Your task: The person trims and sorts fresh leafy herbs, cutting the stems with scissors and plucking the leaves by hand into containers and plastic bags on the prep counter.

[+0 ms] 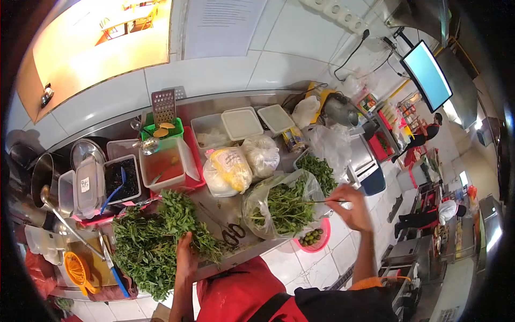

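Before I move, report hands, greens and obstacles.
Left hand at the piled greens. Right hand pinching something thin beside clear bag of greens. Black-handled scissors lying between pile and bag.

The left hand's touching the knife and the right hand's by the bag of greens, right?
Not quite: the head view shows the left hand touching loose greens, not the knife. The right hand is by the bag of greens.

No text legible. Printed sheet (222, 27) on tiled wall (287, 70): lines too small to read. White label (85, 184) with QR-like square on translucent container lid (90, 205): not decipherable. Print on yellow-and-white plastic bag (232, 163): blurred.
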Demonstrator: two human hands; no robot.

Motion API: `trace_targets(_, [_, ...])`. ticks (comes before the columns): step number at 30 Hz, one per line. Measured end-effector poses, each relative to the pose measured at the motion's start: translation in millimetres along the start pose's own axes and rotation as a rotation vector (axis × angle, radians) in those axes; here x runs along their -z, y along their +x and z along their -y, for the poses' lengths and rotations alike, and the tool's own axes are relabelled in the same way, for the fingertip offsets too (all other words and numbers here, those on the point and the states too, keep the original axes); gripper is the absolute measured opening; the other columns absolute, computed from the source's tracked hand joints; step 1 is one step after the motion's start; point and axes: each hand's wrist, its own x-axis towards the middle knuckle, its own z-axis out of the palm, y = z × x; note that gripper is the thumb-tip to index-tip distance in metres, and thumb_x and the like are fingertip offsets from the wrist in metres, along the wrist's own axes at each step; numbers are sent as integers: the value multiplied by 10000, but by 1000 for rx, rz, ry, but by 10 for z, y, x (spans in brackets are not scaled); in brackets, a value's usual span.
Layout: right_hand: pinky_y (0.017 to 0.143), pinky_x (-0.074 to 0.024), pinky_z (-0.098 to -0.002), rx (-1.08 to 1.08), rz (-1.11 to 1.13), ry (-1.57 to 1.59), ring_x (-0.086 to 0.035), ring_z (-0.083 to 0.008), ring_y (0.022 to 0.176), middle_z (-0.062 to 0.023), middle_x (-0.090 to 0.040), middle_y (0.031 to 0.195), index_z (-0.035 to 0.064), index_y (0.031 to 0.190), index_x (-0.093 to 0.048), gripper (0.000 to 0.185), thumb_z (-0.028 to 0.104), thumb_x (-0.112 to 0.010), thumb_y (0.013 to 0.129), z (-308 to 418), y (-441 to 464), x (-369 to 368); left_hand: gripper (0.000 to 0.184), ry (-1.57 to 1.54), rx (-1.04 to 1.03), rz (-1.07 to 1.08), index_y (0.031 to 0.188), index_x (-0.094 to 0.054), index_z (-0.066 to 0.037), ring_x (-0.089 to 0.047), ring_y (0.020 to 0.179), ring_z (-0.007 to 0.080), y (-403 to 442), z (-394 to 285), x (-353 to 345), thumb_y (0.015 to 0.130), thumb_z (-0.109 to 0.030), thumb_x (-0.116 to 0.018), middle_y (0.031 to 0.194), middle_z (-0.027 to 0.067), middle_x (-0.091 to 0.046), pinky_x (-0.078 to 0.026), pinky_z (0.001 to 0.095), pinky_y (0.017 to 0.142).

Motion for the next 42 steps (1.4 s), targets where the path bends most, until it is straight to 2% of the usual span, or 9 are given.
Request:
trace_targets(10, [831, -416, -420, 211, 141, -332, -550, -274, 935, -66, -630, 896, 88, 871, -714, 156, 197, -705, 760, -465, 371, -1151, 466, 125, -107, -232, 1268, -414, 23, -564, 953, 177, -212, -129, -84, 871, -91, -630, 1118, 66, -570, -438, 288, 817])
trace_targets(15, [867, -423, -410, 133, 145, -240, -583, -302, 964, -102, -647, 994, 81, 1002, -685, 255, 130, -711, 753, -180, 433, -629, 450, 203, -125, -147, 1265, -438, 2, -565, 932, 178, -273, -188, -98, 896, -174, -627, 1106, 76, -572, -460, 286, 761])
trace_targets(20, [843, -431, -392, 230, -20, -232, -585, -293, 930, -95, -633, 980, 79, 1022, -666, 275, 37, -686, 751, 432, 332, -652, 362, 214, 58, -285, 1210, -487, -88, -504, 717, 116, -194, -194, -13, 933, -299, -586, 933, 29, -573, -379, 249, 519])
trace_targets(24, [760, -429, -385, 307, -21, -316, -551, -280, 864, -92, -577, 897, 53, 919, -666, 197, -13, -668, 734, 513, 271, -837, 409, 275, 31, -174, 1218, -477, -82, -470, 752, 88, -39, -140, 175, 893, -261, -648, 903, -2, -542, -358, 247, 608])
trace_targets(29, [738, -433, -382, -14, 22, -344, -553, -277, 878, -100, -560, 865, 3, 841, -651, 121, -43, -655, 729, -65, 327, -706, 467, 271, -5, -188, 1271, -460, -49, -498, 797, 98, -124, -119, 222, 874, -181, -667, 922, 4, -561, -401, 267, 684])
trace_targets(31, [793, -444, -382, -257, 159, -264, -560, -276, 937, -120, -570, 938, -2, 972, -646, 253, -41, -662, 722, -54, 314, -640, 414, 684, -184, -172, 1234, -499, -25, -521, 796, 98, -125, -88, 285, 877, -157, -663, 881, 7, -568, -423, 260, 699])
trace_targets(37, [1025, -365, -422, 61, 86, -572, -466, -335, 1182, -167, -485, 1265, 42, 1349, -428, 687, 15, -695, 716, 191, 125, -451, 335, 651, -188, -212, 1169, -571, -35, -600, 776, 172, -168, -5, 181, 875, -176, -649, 883, 74, -624, -476, 329, 664])
trace_targets(40, [993, -380, -438, 123, -149, -623, -463, -327, 1171, -161, -466, 1276, 65, 1365, -419, 718, 9, -699, 706, 636, 90, -488, 270, 1295, -530, -235, 1062, -620, -14, -637, 803, 201, -149, 45, 296, 853, -180, -663, 901, 134, -648, -493, 357, 678])
trace_targets(42, [846, -463, -401, 172, -111, -192, -573, -287, 980, -135, -580, 1105, 64, 1259, -522, 584, -7, -711, 711, 742, -87, -758, 241, 1366, -546, -238, 1007, -629, 5, -644, 761, 238, -174, 24, 273, 845, -170, -661, 902, 159, -644, -497, 351, 653])
